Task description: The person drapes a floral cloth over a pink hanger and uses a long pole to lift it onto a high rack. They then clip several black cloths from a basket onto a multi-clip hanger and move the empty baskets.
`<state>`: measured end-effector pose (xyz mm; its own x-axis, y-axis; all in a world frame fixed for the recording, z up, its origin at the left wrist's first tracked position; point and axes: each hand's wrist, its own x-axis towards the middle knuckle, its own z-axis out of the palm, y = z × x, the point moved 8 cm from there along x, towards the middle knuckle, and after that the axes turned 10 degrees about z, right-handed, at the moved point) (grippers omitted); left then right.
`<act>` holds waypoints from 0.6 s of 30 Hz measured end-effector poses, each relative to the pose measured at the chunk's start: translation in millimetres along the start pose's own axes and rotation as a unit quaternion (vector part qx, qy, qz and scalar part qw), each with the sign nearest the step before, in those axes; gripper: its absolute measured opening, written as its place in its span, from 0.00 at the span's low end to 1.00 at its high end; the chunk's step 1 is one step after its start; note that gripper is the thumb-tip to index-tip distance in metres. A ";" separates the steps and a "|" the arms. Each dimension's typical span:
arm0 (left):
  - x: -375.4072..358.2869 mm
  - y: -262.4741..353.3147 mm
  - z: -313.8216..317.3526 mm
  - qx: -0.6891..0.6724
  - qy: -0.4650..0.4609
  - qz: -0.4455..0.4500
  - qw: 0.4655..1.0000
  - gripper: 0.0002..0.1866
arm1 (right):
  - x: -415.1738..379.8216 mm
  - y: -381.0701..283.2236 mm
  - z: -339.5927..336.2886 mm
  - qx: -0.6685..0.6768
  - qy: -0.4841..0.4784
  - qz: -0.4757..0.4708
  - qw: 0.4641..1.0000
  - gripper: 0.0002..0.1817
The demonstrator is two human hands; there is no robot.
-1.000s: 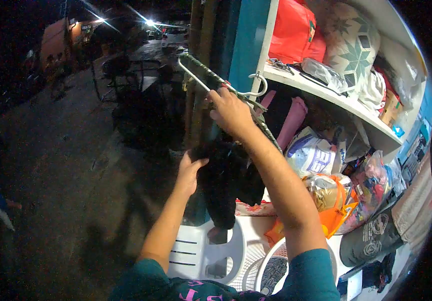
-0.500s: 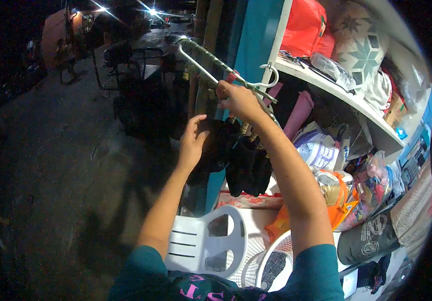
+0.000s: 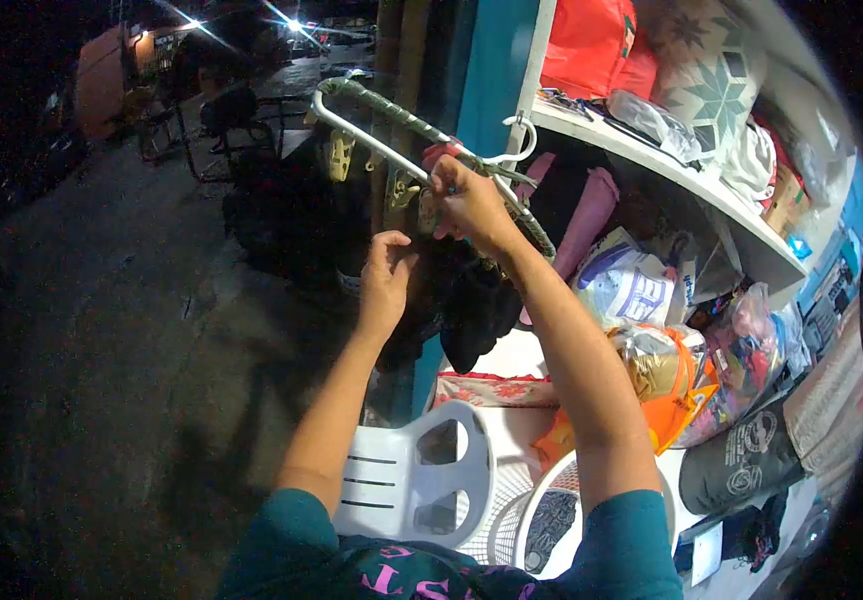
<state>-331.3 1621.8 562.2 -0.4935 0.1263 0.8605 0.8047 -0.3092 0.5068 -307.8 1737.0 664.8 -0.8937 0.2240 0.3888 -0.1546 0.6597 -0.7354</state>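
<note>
A white clothes hanger (image 3: 376, 148), partly wrapped in a green strip, is tilted in front of me with its hook to the right. Pale clothespins (image 3: 339, 157) dangle from it, and dark cloth items (image 3: 476, 315) hang below. My right hand (image 3: 469, 205) is at the hanger's near bar, thumb and fingers drawn together beside a clothespin; what they pinch is hidden. Lower and to the left, my left hand (image 3: 387, 280) has half-curled fingers with a gap to the thumb. Nothing shows in it, and dark cloth is close behind.
To the right, a white shelf (image 3: 651, 165) carries a red bag (image 3: 586, 45) and a patterned pillow (image 3: 706, 75). Stuffed plastic bags (image 3: 641, 295) sit underneath. A white plastic chair (image 3: 406, 480) and a white basket (image 3: 541, 490) stand close to me. Dark floor lies left.
The hanger has shifted left and turned slightly, showing more clothespins. My right hand has moved slightly left and its fingers point lower. The left hand stays nearly in place.
</note>
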 end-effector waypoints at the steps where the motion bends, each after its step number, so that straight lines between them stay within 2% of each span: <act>1: 0.6 1.6 -0.2 0.005 0.005 -0.009 1.000 0.14 | -3.3 -3.8 -0.8 0.000 0.000 0.000 1.000 0.05; 4: -0.1 1.9 0.0 0.000 0.011 -0.021 1.000 0.15 | -9.7 -9.2 -2.1 0.032 -0.013 0.019 0.999 0.05; 6: 0.2 1.6 1.1 -0.012 0.012 -0.023 1.000 0.16 | -11.6 -5.9 -1.6 0.002 -0.024 0.062 0.998 0.10; 12: -2.6 -9.9 -3.2 -0.025 0.032 -0.055 0.998 0.16 | -15.9 -9.7 -1.9 0.032 -0.025 0.048 0.998 0.11; 14: -4.2 -12.4 -2.0 -0.082 0.035 -0.068 0.994 0.19 | -17.7 -11.2 -2.8 0.033 -0.026 0.055 0.998 0.10; 18: -5.2 -6.5 -11.8 -0.052 0.069 -0.065 0.994 0.19 | -18.9 -12.9 -4.3 0.014 -0.006 0.035 0.999 0.11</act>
<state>-337.9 1612.0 553.8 -0.6375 0.0435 0.7693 0.6963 -0.3950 0.5993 -287.1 1727.3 669.3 -0.9075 0.2609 0.3290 -0.1024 0.6224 -0.7760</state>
